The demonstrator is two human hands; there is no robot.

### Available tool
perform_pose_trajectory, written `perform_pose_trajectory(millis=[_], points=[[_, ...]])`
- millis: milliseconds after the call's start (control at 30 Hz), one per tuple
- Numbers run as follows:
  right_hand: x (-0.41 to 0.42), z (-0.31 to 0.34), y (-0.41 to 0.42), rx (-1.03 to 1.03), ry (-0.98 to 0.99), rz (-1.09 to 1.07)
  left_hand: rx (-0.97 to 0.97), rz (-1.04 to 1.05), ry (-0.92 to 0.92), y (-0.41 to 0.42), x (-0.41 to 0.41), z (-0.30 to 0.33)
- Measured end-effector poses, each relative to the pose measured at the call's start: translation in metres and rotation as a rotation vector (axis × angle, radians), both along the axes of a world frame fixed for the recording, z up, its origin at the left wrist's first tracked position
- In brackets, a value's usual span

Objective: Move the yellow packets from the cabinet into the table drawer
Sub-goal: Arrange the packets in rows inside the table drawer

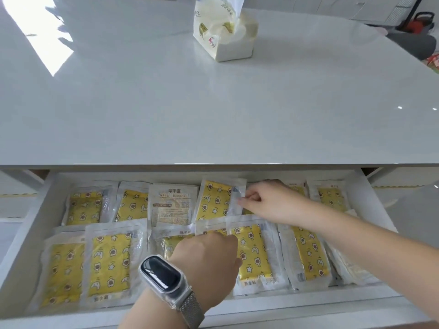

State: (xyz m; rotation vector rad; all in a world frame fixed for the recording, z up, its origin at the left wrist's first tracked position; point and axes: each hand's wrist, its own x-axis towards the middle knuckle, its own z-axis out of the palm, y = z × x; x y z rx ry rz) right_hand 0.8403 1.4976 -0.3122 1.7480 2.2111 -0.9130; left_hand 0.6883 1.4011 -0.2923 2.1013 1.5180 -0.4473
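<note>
The white table drawer (pixel 26 224) stands pulled out below the tabletop, filled with several yellow packets in clear wrappers, laid in two rows. My right hand (pixel 268 200) reaches into the back row and pinches the clear edge of an upright yellow packet (pixel 215 200). My left hand (pixel 209 260), with a watch on its wrist, is lower in the middle of the front row, fingers curled down onto a packet (pixel 171 241) that it mostly hides. One packet (pixel 172 203) in the back row lies with its white printed side up. The cabinet is out of view.
A glossy white tabletop (pixel 166 103) stretches above the drawer, with an opened pack of tissues (pixel 223 32) standing near its far edge. Dark and red objects (pixel 420 24) sit on the floor at the far right.
</note>
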Motion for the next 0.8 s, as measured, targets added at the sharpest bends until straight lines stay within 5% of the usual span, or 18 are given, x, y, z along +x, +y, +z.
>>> perform_pose_trajectory(millis=[233,533,633,800], points=[[-0.036,-0.030,0.018,0.120,0.072,-0.087,0.021,0.022,-0.032,-0.002,-0.006,0.000],[-0.018,0.010,0.014,0.145,-0.157,0.063,0.107,0.057,-0.113,0.005,-0.021,0.000],[0.003,0.026,-0.004,0.063,-0.271,0.097,0.119,0.218,-0.158,0.009,-0.042,0.006],[0.040,0.069,-0.026,-0.199,-0.299,0.180,0.041,0.311,0.054,0.016,-0.054,0.036]])
